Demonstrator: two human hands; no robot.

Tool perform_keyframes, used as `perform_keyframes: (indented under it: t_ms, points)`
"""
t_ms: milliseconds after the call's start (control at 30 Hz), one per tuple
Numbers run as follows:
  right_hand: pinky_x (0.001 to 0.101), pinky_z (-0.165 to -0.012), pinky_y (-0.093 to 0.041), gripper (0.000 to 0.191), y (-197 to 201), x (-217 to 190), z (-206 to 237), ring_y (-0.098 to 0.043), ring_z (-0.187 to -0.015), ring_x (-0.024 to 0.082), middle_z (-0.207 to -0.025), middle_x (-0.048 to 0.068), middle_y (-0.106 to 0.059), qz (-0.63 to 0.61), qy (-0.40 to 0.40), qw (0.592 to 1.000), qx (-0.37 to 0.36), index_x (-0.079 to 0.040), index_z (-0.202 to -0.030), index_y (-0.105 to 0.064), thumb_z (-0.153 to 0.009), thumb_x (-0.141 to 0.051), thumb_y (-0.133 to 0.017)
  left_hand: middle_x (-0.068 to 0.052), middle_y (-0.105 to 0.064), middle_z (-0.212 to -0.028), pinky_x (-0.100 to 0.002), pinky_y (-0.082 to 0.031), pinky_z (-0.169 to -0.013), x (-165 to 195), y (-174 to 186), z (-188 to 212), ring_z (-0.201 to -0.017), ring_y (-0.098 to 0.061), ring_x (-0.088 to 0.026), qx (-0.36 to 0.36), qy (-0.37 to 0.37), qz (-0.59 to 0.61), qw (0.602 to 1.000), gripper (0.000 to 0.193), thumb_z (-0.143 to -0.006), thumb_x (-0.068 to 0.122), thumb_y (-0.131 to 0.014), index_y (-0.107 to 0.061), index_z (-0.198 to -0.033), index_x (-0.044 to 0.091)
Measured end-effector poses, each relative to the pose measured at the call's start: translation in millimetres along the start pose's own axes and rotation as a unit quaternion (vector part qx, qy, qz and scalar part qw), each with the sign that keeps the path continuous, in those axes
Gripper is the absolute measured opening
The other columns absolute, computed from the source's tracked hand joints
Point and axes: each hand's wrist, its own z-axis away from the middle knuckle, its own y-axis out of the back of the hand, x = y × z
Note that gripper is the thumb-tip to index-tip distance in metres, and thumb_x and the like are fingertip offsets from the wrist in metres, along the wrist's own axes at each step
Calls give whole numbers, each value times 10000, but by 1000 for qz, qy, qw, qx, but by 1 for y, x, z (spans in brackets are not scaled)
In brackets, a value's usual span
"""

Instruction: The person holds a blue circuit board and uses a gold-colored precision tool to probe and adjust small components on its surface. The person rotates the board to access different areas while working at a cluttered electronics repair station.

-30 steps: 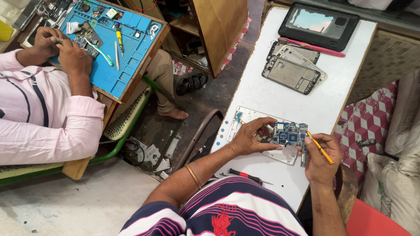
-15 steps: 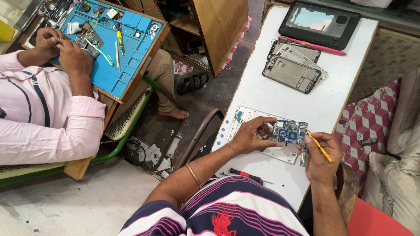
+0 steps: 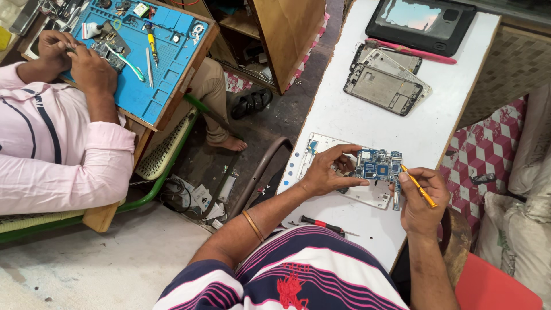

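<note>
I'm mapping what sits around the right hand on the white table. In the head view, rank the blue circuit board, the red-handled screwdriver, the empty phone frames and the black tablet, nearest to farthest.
From the right hand:
1. Blue circuit board, just left of it, by the fingertips.
2. Red-handled screwdriver, lower left, near the table edge.
3. Empty phone frames, farther up the table.
4. Black tablet, at the far end.

Blue fibreglass-looking circuit board with small shiny metal chips, matt finish. Thin yellow plastic stick tool, smooth. White plastic back cover, matt. Smooth white laminate tabletop, slight sheen. Grey metal-look phone frame, dull. Black glossy tablet screen. Blue matt rubbery work mat. Red-handled plastic screwdriver. Striped knit cloth shirt.
</note>
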Motion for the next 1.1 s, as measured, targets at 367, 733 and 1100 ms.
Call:
perform_keyframes:
  t_ms: [367,733,1100]
  points:
    - [271,-712,-612,141,0,1,0,-706,-778,147,-962,137,-712,1,2,1000,-1,28,-1135,-608,-1018,27,-686,-50,-709,-1013,-278,-621,-755,-2,0,1,-878,-713,-117,3,-7,-6,1000,821,-724,433,-919,-590,-1404,113]
    - [271,-692,-613,134,-1,-1,0,-708,-764,144,-941,134,-712,9,1,1000,0,27,-1130,-607,-1018,22,-681,-51,-722,-1035,-284,-619,-749,-4,-1,1,-891,-717,-122,5,-8,-3,1000,819,-711,440,-917,-595,-1387,108]
    - [270,-698,-615,125,-1,-1,-1,-712,-771,146,-944,139,-708,13,-1,1000,-1,25,-1130,-608,-1025,21,-676,-56,-716,-1022,-278,-631,-752,-5,-2,1,-887,-719,-117,3,-4,-9,1000,819,-717,450,-916,-593,-1389,111]
